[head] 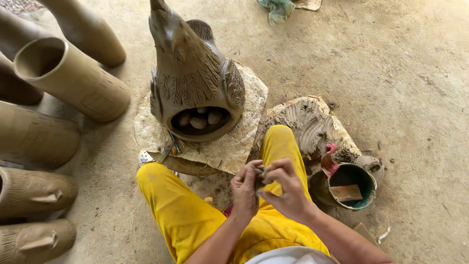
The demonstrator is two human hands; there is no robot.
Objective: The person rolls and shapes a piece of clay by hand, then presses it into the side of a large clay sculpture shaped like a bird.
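My left hand (245, 188) and my right hand (285, 188) meet over my lap, fingers pinched together on a small dark lump of clay (259, 178), mostly hidden between them. Just ahead stands a wet brown clay bird sculpture (193, 73) with carved feather marks. It sits on a flat stone slab (244, 142). An opening low in its body shows several clay eggs (200, 120). My knees in yellow trousers (181, 205) reach toward the slab.
Several tan clay cylinders (73, 78) lie and stand along the left. A clay-smeared board (310, 122) and a green bucket (354, 188) with a block in it sit at my right. A green cloth (278, 10) lies at the top. Small tools (171, 144) rest on the slab.
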